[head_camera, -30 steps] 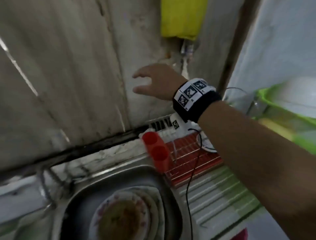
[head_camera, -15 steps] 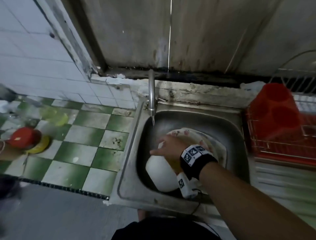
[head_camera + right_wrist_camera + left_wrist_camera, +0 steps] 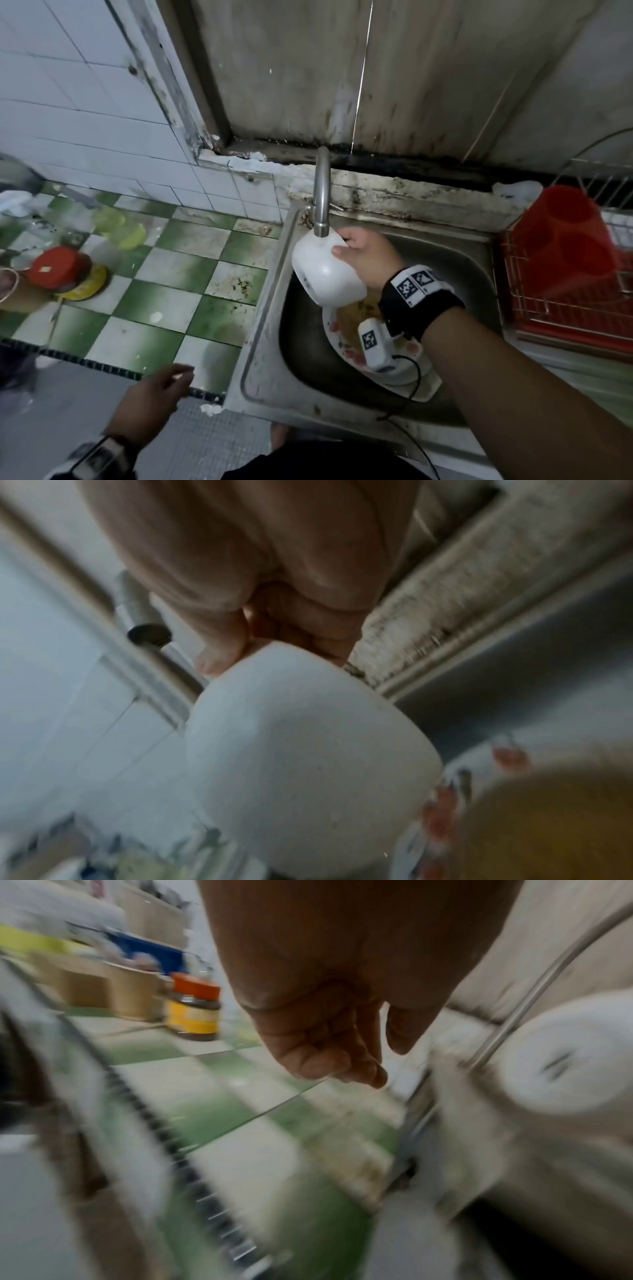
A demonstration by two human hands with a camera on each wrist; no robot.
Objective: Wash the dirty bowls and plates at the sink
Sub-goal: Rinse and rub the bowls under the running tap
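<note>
The right hand [image 3: 368, 262] holds a white bowl [image 3: 325, 274] above the sink [image 3: 263, 342], tipped on its side with its outer wall and base toward the head camera. Its upper rim sits right under the mouth of the tap [image 3: 321, 195]; whether the two touch cannot be told. The thumb lies on the outside of the bowl near the rim and the other fingers curl over the rim's far edge, so the hand pinches the bowl's wall. In the right wrist view the same grip shows: the thumb [image 3: 219, 653] presses the white wall of the bowl [image 3: 301, 764] and the curled fingers sit at its top edge, with the tap's end [image 3: 149, 634] just to the left.

Below the bowl, in the basin, lies a dirty plate [image 3: 342, 346] with a red-flowered rim and yellow-brown food remains.

The left hand [image 3: 150, 407] hangs in front of the table [image 3: 150, 284], which has green and white tiles, left of the sink and well apart from the bowl. In the left wrist view its fingers [image 3: 329, 1056] are loosely curled, thumb apart, holding nothing.

A jar with a red lid [image 3: 60, 267] stands at the table's left end. A red dish rack [image 3: 561, 274] stands right of the sink.
</note>
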